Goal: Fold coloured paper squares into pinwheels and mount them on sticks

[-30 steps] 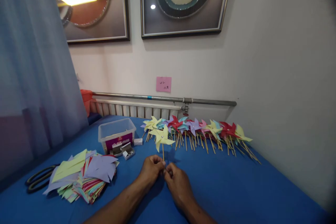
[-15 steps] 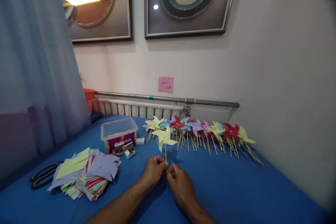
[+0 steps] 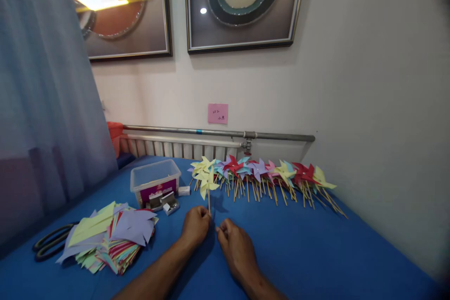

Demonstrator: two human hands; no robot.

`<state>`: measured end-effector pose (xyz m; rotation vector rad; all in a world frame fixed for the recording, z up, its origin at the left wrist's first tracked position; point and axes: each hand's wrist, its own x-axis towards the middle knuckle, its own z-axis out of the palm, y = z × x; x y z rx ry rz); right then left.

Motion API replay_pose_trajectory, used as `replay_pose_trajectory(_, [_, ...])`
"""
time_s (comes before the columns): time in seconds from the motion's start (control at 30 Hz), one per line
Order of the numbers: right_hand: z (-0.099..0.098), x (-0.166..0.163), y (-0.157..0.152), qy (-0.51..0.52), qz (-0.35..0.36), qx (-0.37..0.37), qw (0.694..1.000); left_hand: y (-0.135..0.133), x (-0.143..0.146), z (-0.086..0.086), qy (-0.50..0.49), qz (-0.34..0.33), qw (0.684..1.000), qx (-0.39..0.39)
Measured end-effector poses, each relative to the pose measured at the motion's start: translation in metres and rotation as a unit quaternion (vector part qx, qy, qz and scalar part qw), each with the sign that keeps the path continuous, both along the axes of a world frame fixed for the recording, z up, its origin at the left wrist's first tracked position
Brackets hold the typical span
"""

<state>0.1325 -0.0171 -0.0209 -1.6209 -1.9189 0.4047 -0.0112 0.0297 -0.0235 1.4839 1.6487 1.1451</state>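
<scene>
My left hand [image 3: 197, 226] pinches the lower part of a wooden stick that carries a pale yellow paper pinwheel [image 3: 206, 183]. The pinwheel stands upright above my fingers, its blades in front of the row of other pinwheels. Just to the right and slightly nearer, my right hand [image 3: 236, 246] is closed, thumb and fingers pressed together above the blue tabletop. A narrow gap parts it from my left hand. Whether anything small sits between its fingertips cannot be made out.
Finished-looking pinwheels [image 3: 258, 168] lie in a long row at the back. On the left are a pile of cut paper pieces [image 3: 131, 225] and black-handled scissors [image 3: 52, 243]. Behind them stand a clear plastic tub [image 3: 154, 171], small open boxes [image 3: 170, 202] and a small white box [image 3: 183, 191].
My hands have come apart; they were together at the stick's lower end. My left hand and the yellow pinwheel have shifted left, and its blades have turned. The camera view has shifted slightly.
</scene>
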Motion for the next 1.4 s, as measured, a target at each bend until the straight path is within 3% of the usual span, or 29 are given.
replay_pose_trajectory(0.2, [0.002, -0.002, -0.003, -0.016, 0.000, 0.013, 1.000, 0.034, 0.000, 0.027, 0.170, 0.016, 0.985, -0.006])
replay_pose_trajectory(0.4, [0.008, -0.002, -0.007, -0.003, -0.004, 0.002, 1.000, 0.088, 0.016, 0.052, 0.240, 0.058, 0.967, -0.064])
replay_pose_trajectory(0.67, [0.005, -0.002, -0.003, 0.001, 0.000, -0.006, 1.000, 0.118, 0.031, 0.055, 0.253, 0.088, 0.959, -0.087])
replay_pose_trajectory(0.9, [0.003, -0.003, -0.002, 0.002, 0.002, -0.007, 1.000, 0.117, 0.037, 0.046, 0.281, 0.090, 0.953, -0.074])
replay_pose_trajectory(1.1, [0.004, -0.002, -0.002, 0.008, 0.002, -0.009, 1.000, 0.108, 0.031, 0.050, 0.290, 0.090, 0.951, -0.063])
replay_pose_trajectory(1.23, [0.004, -0.001, -0.002, 0.010, 0.005, -0.005, 1.000, 0.080, 0.022, 0.047, 0.295, 0.060, 0.953, -0.038])
replay_pose_trajectory(1.4, [0.003, 0.001, 0.000, 0.007, 0.014, 0.006, 1.000, 0.019, 0.014, 0.027, 0.302, -0.043, 0.952, 0.014])
